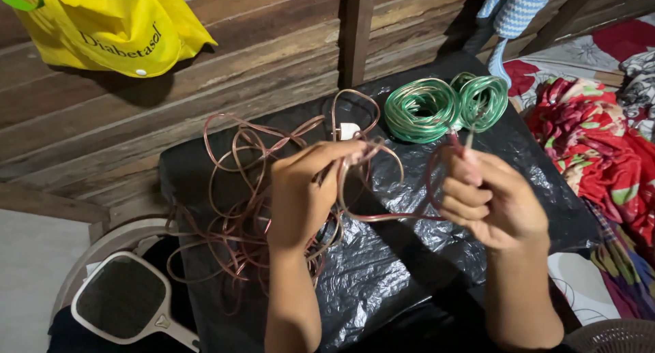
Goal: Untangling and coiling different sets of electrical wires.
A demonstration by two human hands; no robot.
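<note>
A long reddish clear cable point(239, 210) lies in loose tangled loops on a black plastic sheet point(382, 271). My left hand point(300, 196) pinches a stretch of this cable between thumb and fingers. My right hand point(488, 199) is closed around the cable's end, its two bare tips sticking up above the fingers. A slack loop of cable hangs between both hands. Two neat coils of green cable point(443, 107) rest at the far edge of the sheet, just beyond my right hand. A small white plug point(348, 130) lies behind my left hand.
A yellow bag point(116, 25) hangs on the wooden plank wall point(273, 46). A racket-shaped white swatter with dark mesh point(123, 298) lies at lower left. Red floral cloth point(600, 148) is piled at right, a blue-white knitted item point(518, 8) above it.
</note>
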